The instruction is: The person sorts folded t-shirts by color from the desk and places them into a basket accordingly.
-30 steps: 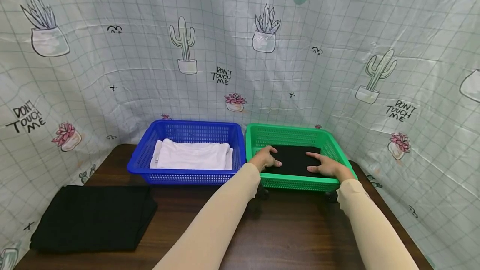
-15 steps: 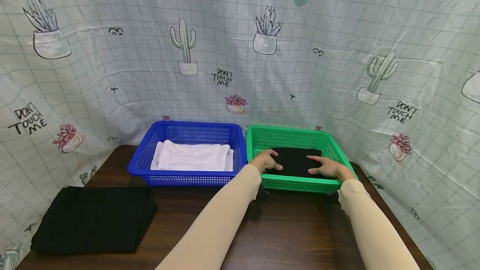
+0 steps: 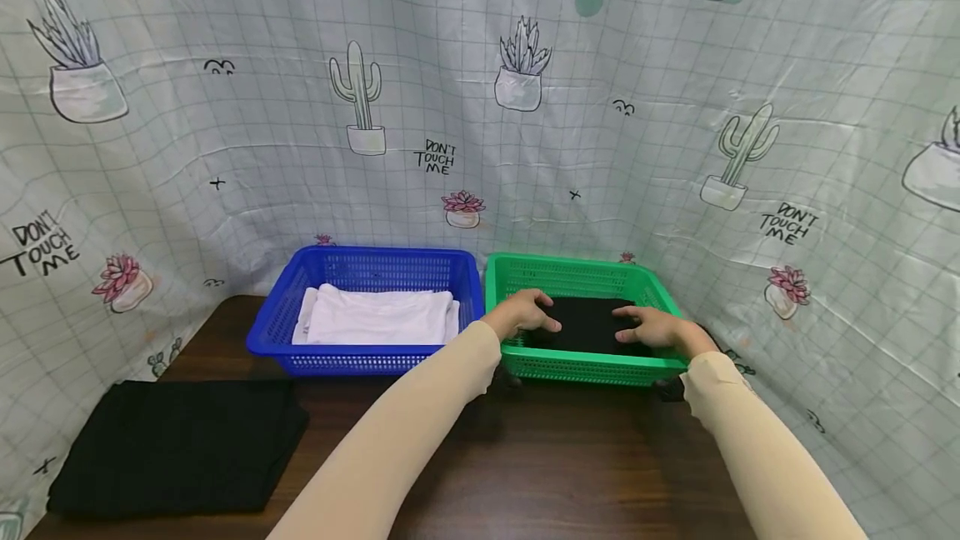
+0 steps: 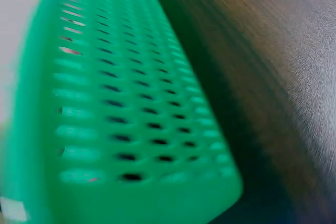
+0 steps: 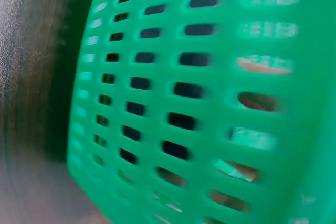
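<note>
Both hands are over the green basket [image 3: 577,369] in the head view. My left hand [image 3: 522,312] is at the left end of a folded black cloth [image 3: 588,325] lying inside it, thumb and fingers spread apart. Facing it from the right end, my right hand [image 3: 654,328] has its fingers loosely extended. Whether the fingertips touch the cloth is hard to tell. Neither hand grips it. The left wrist view shows only the slotted green basket wall [image 4: 142,198] and table; a similar basket wall [image 5: 168,98] fills the right wrist view, so the hands are hidden there.
A blue basket [image 3: 360,362] with folded white cloth [image 3: 381,319] stands left of the green one. More folded black cloth [image 3: 176,448] lies at the left of the brown wooden table [image 3: 555,457]. Behind hangs a cactus-print curtain [image 3: 450,90].
The head view has shifted slightly. My right hand has moved a little to the right relative to the basket, and the left hand slightly outward. The black cloth stays in the basket.
</note>
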Available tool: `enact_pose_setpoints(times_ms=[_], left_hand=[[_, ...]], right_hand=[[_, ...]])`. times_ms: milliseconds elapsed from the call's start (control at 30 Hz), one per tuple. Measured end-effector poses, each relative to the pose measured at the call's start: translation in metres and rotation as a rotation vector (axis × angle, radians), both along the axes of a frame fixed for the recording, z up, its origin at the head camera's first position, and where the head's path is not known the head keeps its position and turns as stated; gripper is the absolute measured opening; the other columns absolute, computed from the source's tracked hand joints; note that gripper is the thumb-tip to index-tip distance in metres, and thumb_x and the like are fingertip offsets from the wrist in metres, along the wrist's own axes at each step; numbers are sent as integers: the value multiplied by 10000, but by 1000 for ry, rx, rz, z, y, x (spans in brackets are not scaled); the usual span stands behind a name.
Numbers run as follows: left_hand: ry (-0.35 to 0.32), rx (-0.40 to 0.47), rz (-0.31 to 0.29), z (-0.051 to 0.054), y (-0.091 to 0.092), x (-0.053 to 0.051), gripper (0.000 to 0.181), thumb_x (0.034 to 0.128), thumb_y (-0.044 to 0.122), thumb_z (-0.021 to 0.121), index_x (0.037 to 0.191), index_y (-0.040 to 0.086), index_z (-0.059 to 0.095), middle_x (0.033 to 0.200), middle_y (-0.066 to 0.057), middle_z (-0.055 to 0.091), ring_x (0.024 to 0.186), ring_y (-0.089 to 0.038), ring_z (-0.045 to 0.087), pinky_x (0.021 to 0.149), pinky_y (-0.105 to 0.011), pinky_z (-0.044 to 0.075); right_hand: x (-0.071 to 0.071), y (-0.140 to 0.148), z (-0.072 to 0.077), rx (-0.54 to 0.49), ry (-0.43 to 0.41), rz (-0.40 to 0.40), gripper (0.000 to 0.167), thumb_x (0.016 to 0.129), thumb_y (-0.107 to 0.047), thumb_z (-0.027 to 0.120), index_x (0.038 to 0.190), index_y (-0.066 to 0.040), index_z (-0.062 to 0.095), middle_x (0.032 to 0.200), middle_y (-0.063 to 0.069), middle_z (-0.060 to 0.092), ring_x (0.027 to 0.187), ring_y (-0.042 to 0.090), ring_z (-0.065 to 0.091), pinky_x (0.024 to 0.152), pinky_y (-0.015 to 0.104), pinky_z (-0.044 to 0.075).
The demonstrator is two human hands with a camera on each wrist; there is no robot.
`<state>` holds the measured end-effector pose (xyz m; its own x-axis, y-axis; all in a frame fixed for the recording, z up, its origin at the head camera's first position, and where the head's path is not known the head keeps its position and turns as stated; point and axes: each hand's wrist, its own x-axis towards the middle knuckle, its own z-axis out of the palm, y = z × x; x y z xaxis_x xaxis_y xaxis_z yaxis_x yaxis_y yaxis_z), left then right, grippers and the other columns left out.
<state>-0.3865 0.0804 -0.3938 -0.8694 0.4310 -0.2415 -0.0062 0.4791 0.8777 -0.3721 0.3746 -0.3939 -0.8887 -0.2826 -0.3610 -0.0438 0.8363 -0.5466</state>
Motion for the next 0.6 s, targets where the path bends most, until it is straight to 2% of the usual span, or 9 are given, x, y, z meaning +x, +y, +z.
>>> enact_pose_setpoints(times_ms=[33,67,133,200,233,267,333,467,600], left_hand=[[12,10,-10,5,-3,2,509,994,180,781,1467,151,592,1578,-162,488,991,-247,614,1009,-461,530],[27,22,-21,11,-7,3,506,990,178,786,1461,159,602,1563,-162,505,918,-201,579,966,-431,534],[35,69,-50,24,-17,9,499,995,164,778,1463,169,605,1556,-167,511,885,-161,545,940,-404,530],[28,133,-85,36,-31,14,496,1001,140,766,1467,163,600,1557,-184,503,977,-208,607,969,-409,525],[28,160,-102,43,-39,18,503,1002,131,762,1475,156,592,1571,-188,488,1140,-249,625,1056,-443,516],[33,178,-116,48,-47,22,508,1004,130,760,1480,156,585,1583,-186,472,1288,-282,597,1112,-469,494],[43,208,-130,59,-65,30,517,1006,120,755,1489,157,575,1590,-178,461,1412,-350,529,1159,-494,460],[118,200,-133,72,-109,49,536,999,170,773,1497,189,575,1555,-127,502,1389,-324,543,1139,-529,468],[193,185,-109,83,-160,73,565,1003,209,770,1523,174,550,1546,-126,523,1394,-348,549,1136,-590,450]], right_hand=[[2,-1,4,1,20,11,684,1099,-274,608,1647,5,309,1668,404,163,1516,616,195,1139,693,370],[3,-1,7,0,44,28,674,1099,-273,607,1636,19,322,1650,416,194,1501,623,219,1127,698,379],[7,-4,13,-7,98,51,644,1099,-266,609,1619,22,360,1627,417,247,1488,623,243,1116,703,385],[11,-9,19,-28,150,62,614,1097,-255,614,1609,5,396,1623,391,286,1480,610,274,1106,699,398],[14,-12,22,-47,172,68,602,1098,-247,614,1608,-3,405,1624,377,296,1470,605,298,1097,696,408],[18,-17,26,-65,193,73,596,1098,-244,616,1608,-15,411,1631,356,305,1464,596,322,1091,688,421],[27,-27,34,-112,228,79,602,1098,-244,618,1621,-40,401,1644,322,324,1453,573,375,1082,664,447],[48,-52,45,-240,274,81,624,1089,-260,641,1640,-112,388,1628,264,405,1401,501,507,1060,586,514],[73,-79,49,-370,271,86,612,1073,-254,671,1627,-194,417,1600,204,465,1381,437,563,1040,507,557]])
